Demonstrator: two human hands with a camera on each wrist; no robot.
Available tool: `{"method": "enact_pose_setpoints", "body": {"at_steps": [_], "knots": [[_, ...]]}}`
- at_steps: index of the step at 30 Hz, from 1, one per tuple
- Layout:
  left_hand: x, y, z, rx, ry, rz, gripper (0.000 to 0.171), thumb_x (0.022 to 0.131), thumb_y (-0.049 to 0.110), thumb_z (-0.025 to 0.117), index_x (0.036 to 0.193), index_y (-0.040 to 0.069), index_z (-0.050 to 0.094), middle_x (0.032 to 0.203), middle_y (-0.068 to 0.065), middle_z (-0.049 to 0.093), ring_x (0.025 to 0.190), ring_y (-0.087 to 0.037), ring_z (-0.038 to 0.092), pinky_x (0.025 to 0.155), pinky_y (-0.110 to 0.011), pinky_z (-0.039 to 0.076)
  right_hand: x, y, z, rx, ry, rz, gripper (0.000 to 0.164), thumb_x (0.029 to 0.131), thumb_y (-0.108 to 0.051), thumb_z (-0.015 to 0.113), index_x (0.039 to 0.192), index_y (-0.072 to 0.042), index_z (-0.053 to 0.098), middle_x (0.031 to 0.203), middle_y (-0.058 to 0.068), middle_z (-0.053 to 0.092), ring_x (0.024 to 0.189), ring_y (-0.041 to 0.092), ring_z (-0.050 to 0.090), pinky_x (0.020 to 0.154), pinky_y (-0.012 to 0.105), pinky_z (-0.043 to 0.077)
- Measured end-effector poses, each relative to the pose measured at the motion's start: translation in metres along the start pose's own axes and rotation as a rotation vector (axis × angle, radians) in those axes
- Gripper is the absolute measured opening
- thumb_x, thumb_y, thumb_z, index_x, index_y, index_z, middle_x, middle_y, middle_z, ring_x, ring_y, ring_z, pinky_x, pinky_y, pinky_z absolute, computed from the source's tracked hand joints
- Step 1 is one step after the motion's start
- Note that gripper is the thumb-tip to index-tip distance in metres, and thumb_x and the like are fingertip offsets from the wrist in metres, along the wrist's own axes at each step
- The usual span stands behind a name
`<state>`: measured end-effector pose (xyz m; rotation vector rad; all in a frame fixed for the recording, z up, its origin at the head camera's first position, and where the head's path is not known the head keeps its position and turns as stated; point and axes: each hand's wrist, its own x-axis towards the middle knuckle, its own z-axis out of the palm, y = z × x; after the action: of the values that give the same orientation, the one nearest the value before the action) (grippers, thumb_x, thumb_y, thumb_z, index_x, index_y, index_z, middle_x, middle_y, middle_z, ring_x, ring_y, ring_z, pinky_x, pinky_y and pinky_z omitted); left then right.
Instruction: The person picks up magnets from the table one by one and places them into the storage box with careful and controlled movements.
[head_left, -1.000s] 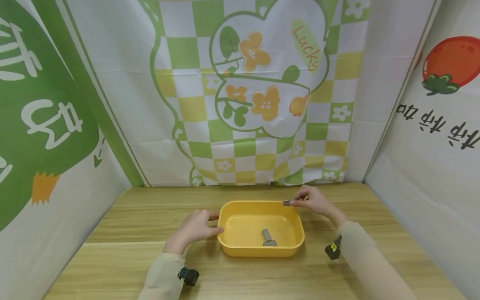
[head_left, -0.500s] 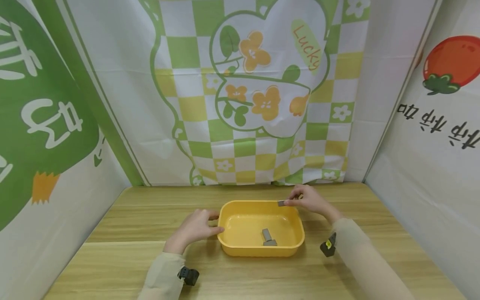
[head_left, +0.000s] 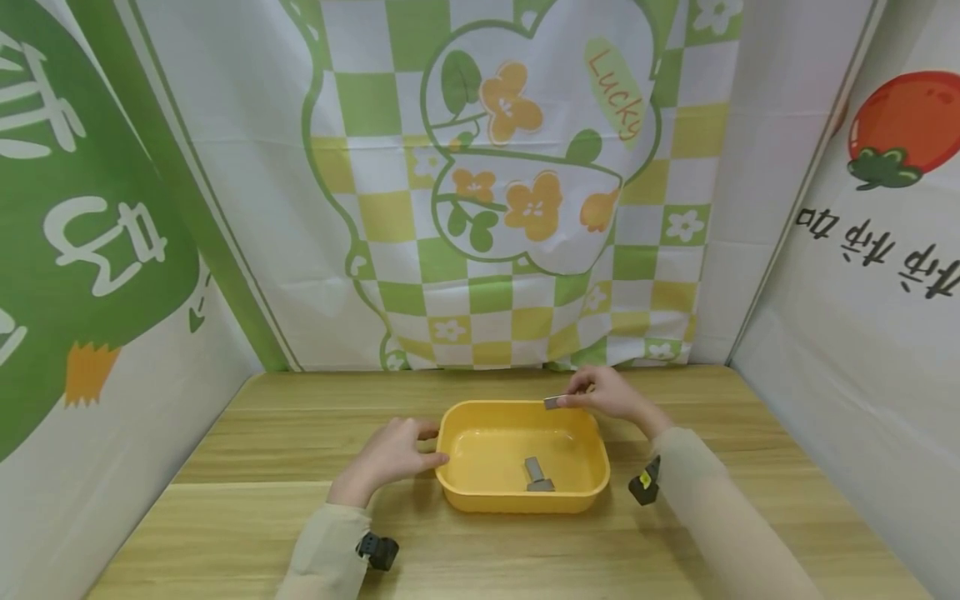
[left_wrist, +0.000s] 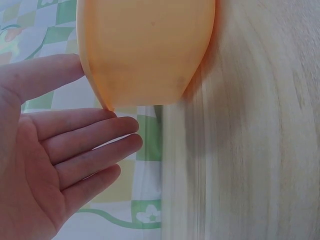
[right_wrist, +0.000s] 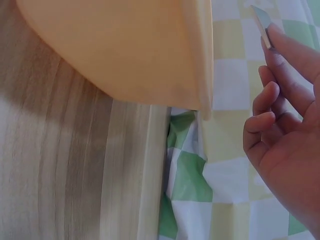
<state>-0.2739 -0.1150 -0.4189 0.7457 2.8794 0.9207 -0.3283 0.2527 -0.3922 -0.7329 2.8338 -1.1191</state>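
Note:
In the head view, a yellow plastic basin (head_left: 521,503) stands on the table. Two small grey rectangular pieces (head_left: 534,472) lie on its floor near the front, touching or nearly so. My right hand (head_left: 611,393) pinches a third grey piece (head_left: 552,402) between thumb and index finger, above the basin's back rim. It looks flat and thin in the right wrist view, the other fingers curled loosely below it. My left hand (head_left: 393,452) rests against the basin's left end. Its straight thumb and index finger touch the rim (left_wrist: 95,90) in the left wrist view.
The wooden table (head_left: 285,517) extends around the basin and ends at a checkered cloth (head_left: 487,292) behind. Printed cloth walls (head_left: 862,375) close off both sides. A small black camera (head_left: 378,552) sits on each wrist.
My right hand has moved left along the basin's back rim, carrying the grey piece with it. The left hand, the basin and the two pieces inside have stayed put.

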Motion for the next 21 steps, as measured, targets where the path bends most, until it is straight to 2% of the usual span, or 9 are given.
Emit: {"method": "enact_pose_setpoints", "body": {"at_steps": [8,21], "knots": [[0.001,-0.001,0.001,0.004,-0.003,0.006,0.047,0.082,0.031,0.073,0.121,0.005,0.064,0.120,-0.015,0.065,0.111,-0.034,0.062,0.093,-0.051,0.049,0.006,-0.005,0.001,0.025,-0.061,-0.011,0.018,0.082,-0.028,0.073,0.083,-0.011,0.071,0.086,0.004,0.063,0.076,0.015,0.053,0.068,0.029,0.045],[0.001,-0.002,0.001,0.006,-0.004,0.016,0.048,0.083,0.032,0.072,0.122,0.006,0.063,0.121,-0.014,0.065,0.112,-0.034,0.062,0.092,-0.051,0.050,0.019,-0.009,0.007,0.011,-0.136,0.009,0.018,0.083,-0.030,0.073,0.085,-0.012,0.072,0.086,0.001,0.067,0.077,0.013,0.057,0.070,0.028,0.048]]}}
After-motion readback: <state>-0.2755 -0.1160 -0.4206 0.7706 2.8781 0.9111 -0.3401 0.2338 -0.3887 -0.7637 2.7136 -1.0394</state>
